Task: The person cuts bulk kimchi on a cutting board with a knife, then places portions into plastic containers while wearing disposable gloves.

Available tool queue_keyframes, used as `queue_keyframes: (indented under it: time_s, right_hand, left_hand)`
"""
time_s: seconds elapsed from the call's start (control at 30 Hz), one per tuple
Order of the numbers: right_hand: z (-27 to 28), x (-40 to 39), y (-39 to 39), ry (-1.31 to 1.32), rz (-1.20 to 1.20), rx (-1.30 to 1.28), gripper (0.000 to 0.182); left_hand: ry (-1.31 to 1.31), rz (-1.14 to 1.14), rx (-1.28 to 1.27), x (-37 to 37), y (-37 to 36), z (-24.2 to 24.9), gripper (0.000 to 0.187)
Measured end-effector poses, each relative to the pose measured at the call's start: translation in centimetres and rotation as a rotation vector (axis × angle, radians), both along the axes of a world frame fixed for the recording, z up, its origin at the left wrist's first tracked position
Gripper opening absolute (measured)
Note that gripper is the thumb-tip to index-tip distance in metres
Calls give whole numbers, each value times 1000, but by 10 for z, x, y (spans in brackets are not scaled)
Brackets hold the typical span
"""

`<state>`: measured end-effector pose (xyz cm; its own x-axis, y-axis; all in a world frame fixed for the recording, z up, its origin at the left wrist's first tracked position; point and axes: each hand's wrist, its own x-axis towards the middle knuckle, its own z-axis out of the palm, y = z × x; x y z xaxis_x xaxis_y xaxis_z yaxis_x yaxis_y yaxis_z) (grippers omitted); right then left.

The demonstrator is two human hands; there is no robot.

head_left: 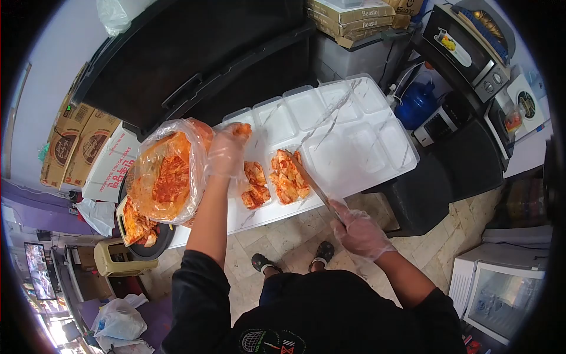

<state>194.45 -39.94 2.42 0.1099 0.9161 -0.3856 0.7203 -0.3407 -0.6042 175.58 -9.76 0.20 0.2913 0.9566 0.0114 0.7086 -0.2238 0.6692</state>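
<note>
My right hand (pixel 361 231), in a clear plastic glove, is closed around the handle of a long knife (pixel 318 192). Its blade reaches over kimchi (pixel 289 180) in a clear tub on the white table. My left hand (pixel 226 154), also gloved, has its fingers closed at a clump of kimchi (pixel 240 130) over the tubs, though the fingertips are partly hidden. Another tub of kimchi (pixel 255 186) sits between the hands. Left of my left wrist, a large clear plastic bag (pixel 197 141) stands wide open with kimchi inside.
Several clear lidless tubs (pixel 303 109) line the far side of the marble-patterned table (pixel 377 183). More kimchi lies on a cutting board (pixel 125 221) over a dark round pan (pixel 156 251). A black chest (pixel 194 53) stands behind, a black chair (pixel 418 194) to the right.
</note>
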Motion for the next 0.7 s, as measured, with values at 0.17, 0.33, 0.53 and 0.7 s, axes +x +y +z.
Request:
queue_keyframes:
  time_s: [0.17, 0.33, 0.53, 0.7]
  right_hand:
    - [-17, -5, 15, -100, 103, 10, 55]
    - [-30, -9, 12, -197, 192, -26, 55]
    - [-4, -3, 2, -73, 115, -49, 52]
    - [10, 2, -21, -19, 48, 4, 53]
  left_hand:
    - [165, 19, 116, -5, 42, -27, 30]
    - [364, 76, -15, 6, 48, -36, 33]
    - [626, -128, 114, 1, 8, -17, 39]
    - [510, -424, -86, -8, -49, -15, 31]
